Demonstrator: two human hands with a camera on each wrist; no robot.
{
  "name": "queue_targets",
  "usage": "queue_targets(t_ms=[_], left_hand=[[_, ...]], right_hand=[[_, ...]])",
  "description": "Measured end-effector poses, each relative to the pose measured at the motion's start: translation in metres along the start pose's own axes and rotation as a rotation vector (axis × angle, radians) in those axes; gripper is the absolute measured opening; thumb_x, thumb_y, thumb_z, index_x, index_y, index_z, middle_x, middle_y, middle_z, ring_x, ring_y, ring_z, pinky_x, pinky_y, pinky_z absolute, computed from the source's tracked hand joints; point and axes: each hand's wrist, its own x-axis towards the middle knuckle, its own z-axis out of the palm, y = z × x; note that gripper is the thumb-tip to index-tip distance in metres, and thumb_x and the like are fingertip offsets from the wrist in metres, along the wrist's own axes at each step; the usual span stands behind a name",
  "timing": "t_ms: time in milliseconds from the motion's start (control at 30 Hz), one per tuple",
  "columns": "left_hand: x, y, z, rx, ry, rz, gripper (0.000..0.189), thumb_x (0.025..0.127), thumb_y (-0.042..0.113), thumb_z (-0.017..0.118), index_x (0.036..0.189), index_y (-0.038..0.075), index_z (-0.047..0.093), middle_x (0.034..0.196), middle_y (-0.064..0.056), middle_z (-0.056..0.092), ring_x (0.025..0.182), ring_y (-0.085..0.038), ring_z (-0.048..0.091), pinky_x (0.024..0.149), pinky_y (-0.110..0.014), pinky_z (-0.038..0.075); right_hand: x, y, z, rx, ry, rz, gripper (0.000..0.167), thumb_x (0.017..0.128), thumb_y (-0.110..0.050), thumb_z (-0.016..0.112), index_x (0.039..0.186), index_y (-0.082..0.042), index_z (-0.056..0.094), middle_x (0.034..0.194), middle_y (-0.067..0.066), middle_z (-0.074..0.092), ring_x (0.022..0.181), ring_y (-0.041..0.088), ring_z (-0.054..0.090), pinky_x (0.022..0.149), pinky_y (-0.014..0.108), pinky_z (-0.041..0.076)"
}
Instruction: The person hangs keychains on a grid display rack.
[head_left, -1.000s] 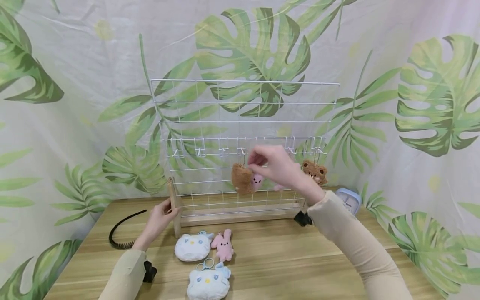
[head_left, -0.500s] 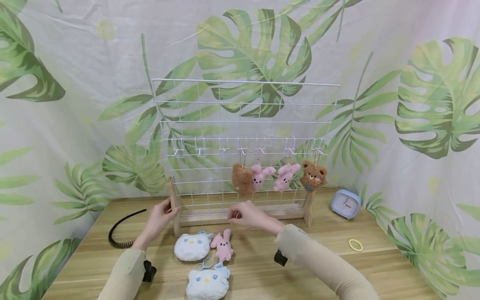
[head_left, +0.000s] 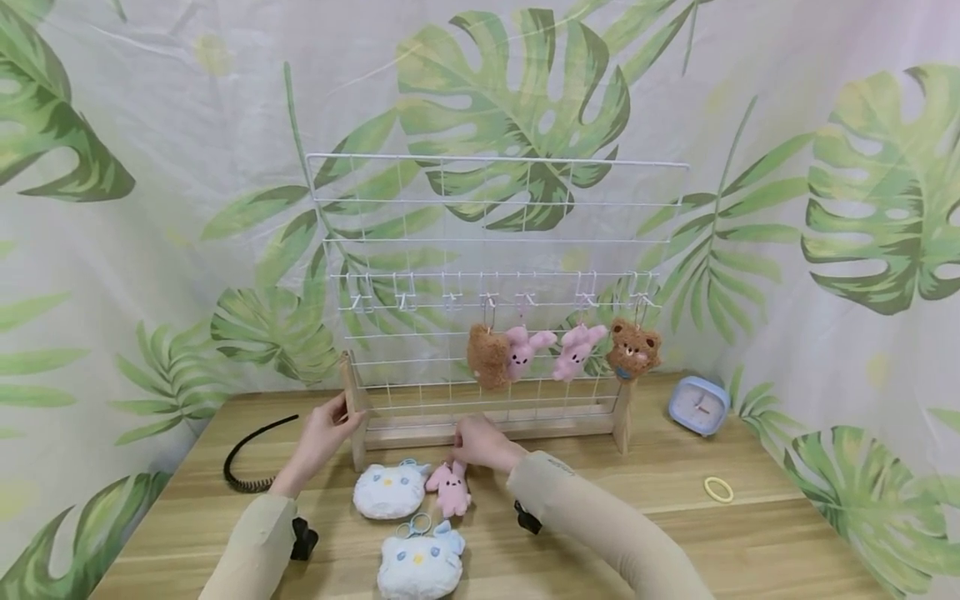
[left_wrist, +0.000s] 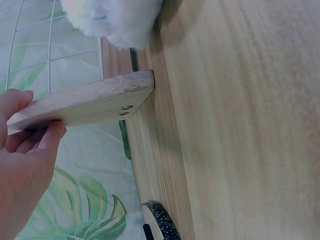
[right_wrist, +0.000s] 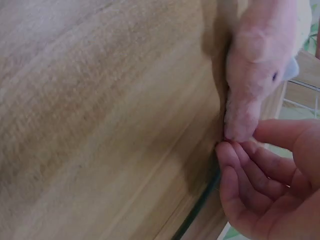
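Note:
My left hand grips the wooden side post of a white wire grid rack, thumb on one face and fingers on the other. On the table, my right hand pinches the ear tip of a pink plush bunny keychain that lies face up. Beside that bunny is a white plush cat keychain, and another white cat keychain with a blue ring lies nearer the front. From the rack's hooks hang a brown bear, two pink bunnies and a second brown bear.
Left of the rack lies a black headband. A blue clock stands at the back right, with a yellow ring in front of it. Three hooks at the rack's left carry nothing. A leaf-printed curtain hangs behind.
My right hand has come down from the pink bunny hanging mid-rack to the one on the table, and its fingers have met the ear. My left hand stays on the post.

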Motion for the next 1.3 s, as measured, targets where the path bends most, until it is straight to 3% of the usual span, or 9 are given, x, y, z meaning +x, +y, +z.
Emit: queue_targets(t_ms=[167, 300, 433, 533, 767, 967, 1300], left_hand=[[0.001, 0.000, 0.000, 0.006, 0.001, -0.011, 0.059, 0.103, 0.022, 0.055, 0.149, -0.010, 0.034, 0.143, -0.034, 0.049, 0.133, -0.045, 0.050, 0.105, -0.049, 0.050], [0.001, 0.000, 0.000, 0.015, -0.009, -0.014, 0.061, 0.103, 0.024, 0.054, 0.150, -0.010, 0.033, 0.144, -0.035, 0.047, 0.134, -0.046, 0.049, 0.105, -0.050, 0.050], [0.002, -0.001, 0.000, 0.009, -0.006, -0.012, 0.060, 0.103, 0.022, 0.055, 0.149, -0.010, 0.034, 0.143, -0.035, 0.047, 0.134, -0.046, 0.049, 0.105, -0.050, 0.049], [0.003, -0.002, 0.000, 0.007, 0.005, -0.010, 0.058, 0.103, 0.020, 0.055, 0.149, -0.010, 0.035, 0.142, -0.035, 0.049, 0.133, -0.045, 0.051, 0.105, -0.049, 0.049], [0.002, -0.001, 0.001, 0.014, -0.001, -0.009, 0.058, 0.103, 0.020, 0.055, 0.148, -0.010, 0.036, 0.142, -0.034, 0.049, 0.132, -0.045, 0.051, 0.104, -0.049, 0.051], [0.004, -0.002, 0.000, 0.002, 0.002, -0.004, 0.058, 0.103, 0.020, 0.054, 0.149, -0.010, 0.035, 0.143, -0.034, 0.049, 0.134, -0.044, 0.050, 0.105, -0.049, 0.049], [0.002, -0.003, 0.001, 0.000, 0.000, 0.001, 0.059, 0.103, 0.022, 0.054, 0.149, -0.010, 0.035, 0.142, -0.034, 0.049, 0.133, -0.045, 0.050, 0.105, -0.049, 0.049]], right_hand=[[0.002, -0.007, 0.002, -0.057, 0.012, 0.062, 0.054, 0.083, -0.009, 0.076, 0.048, -0.018, 0.036, 0.045, -0.009, 0.028, 0.044, 0.007, 0.030, 0.043, 0.018, 0.026], [0.004, -0.009, 0.005, -0.140, 0.016, 0.085, 0.050, 0.082, -0.010, 0.077, 0.051, -0.016, 0.038, 0.048, -0.007, 0.035, 0.047, 0.009, 0.036, 0.046, 0.021, 0.034], [0.006, -0.009, 0.005, -0.204, 0.021, 0.063, 0.043, 0.080, -0.020, 0.081, 0.053, -0.013, 0.049, 0.052, -0.003, 0.049, 0.052, 0.011, 0.046, 0.050, 0.023, 0.045], [0.006, -0.007, 0.005, -0.221, 0.020, 0.006, 0.043, 0.078, -0.024, 0.083, 0.052, -0.013, 0.051, 0.052, -0.004, 0.050, 0.052, 0.010, 0.047, 0.050, 0.022, 0.045], [0.002, -0.001, -0.003, -0.063, -0.026, -0.024, 0.038, 0.080, -0.012, 0.076, 0.053, -0.013, 0.048, 0.049, -0.009, 0.038, 0.047, 0.005, 0.036, 0.045, 0.016, 0.031], [-0.005, -0.002, -0.022, 0.069, 0.003, -0.071, 0.020, 0.077, -0.005, 0.076, 0.067, -0.012, 0.061, 0.060, -0.010, 0.050, 0.055, 0.001, 0.042, 0.050, 0.012, 0.035], [-0.026, -0.020, -0.064, 0.085, 0.192, -0.315, 0.012, 0.076, 0.004, 0.072, 0.073, -0.006, 0.067, 0.067, 0.004, 0.068, 0.060, -0.001, 0.050, 0.056, 0.008, 0.043]])
